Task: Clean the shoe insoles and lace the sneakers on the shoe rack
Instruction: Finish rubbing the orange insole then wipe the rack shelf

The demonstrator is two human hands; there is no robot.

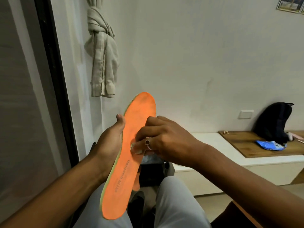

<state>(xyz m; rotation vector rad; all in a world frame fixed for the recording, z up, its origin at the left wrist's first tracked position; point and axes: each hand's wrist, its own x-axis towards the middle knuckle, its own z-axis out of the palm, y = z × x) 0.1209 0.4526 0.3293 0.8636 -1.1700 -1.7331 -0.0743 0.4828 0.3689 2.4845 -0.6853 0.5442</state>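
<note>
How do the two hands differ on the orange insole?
The left hand cradles the orange insole from behind its edge, thumb up; the right hand crosses its face, pinching what looks like a small pale scrap. The right hand wears a ring; the left shows none. Both touch the insole.

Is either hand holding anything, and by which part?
The left hand grips the orange insole by its side edge, mid-length. The right hand touches its face; whether it pinches anything cannot be told.
</note>
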